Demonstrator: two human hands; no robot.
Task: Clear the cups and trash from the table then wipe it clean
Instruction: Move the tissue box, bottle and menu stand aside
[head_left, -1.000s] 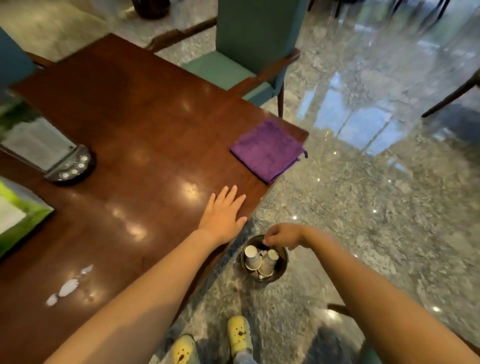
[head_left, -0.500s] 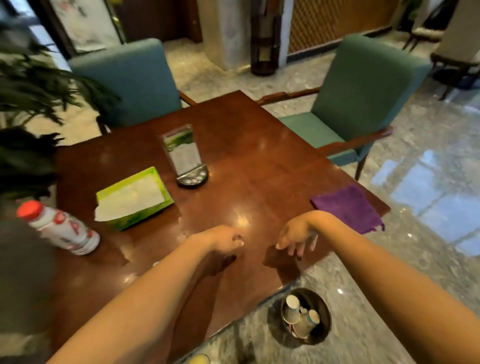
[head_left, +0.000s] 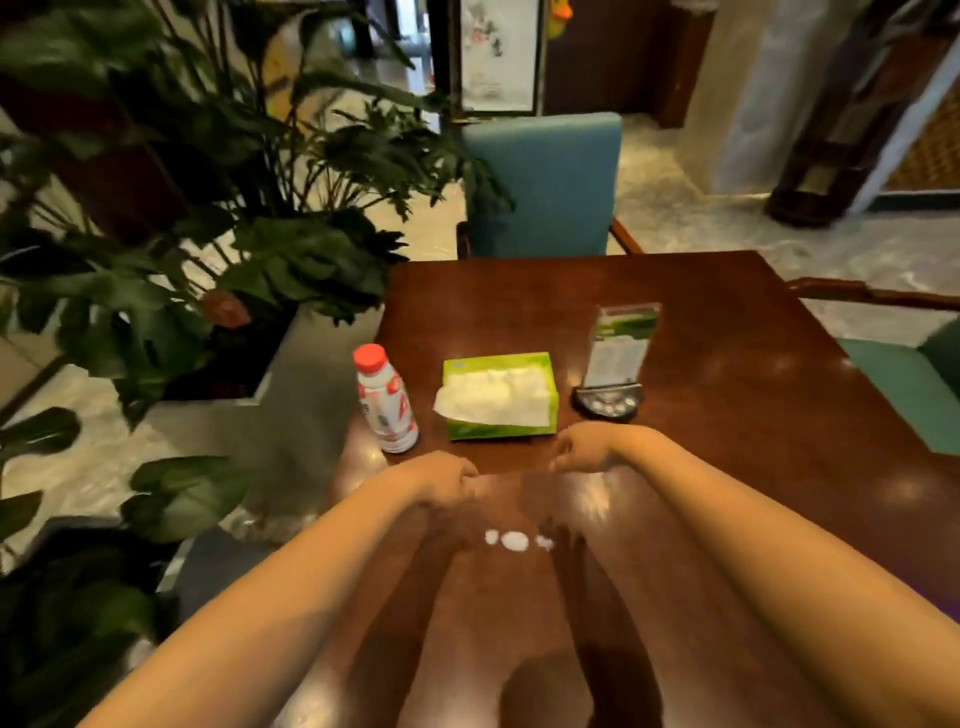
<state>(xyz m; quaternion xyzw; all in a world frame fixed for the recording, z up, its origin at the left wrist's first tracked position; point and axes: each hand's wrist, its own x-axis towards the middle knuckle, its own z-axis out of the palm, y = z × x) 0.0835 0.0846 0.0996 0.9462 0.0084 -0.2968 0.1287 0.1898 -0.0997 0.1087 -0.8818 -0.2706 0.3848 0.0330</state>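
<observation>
Both my arms reach over the dark wooden table (head_left: 727, 415). My left hand (head_left: 445, 478) is curled into a loose fist with nothing seen in it. My right hand (head_left: 582, 448) hangs with fingers bent down and apart, holding nothing. Between and just below the hands lie small white spill spots (head_left: 514, 540) on the wood. A white bottle with a red cap (head_left: 385, 400) stands just beyond my left hand. A green tissue box (head_left: 500, 396) with a tissue sticking out lies beyond both hands. The purple cloth and the bin with cups are out of view.
A clear menu stand on a black base (head_left: 613, 364) stands right of the tissue box. A large potted plant (head_left: 208, 234) crowds the table's left side. A blue chair (head_left: 540, 182) is at the far edge and a green chair (head_left: 914, 384) on the right.
My view has swung left and up from the bin on the floor to the table. Both hands moved from the table's right edge toward the tissue box and bottle. My left hand closed.
</observation>
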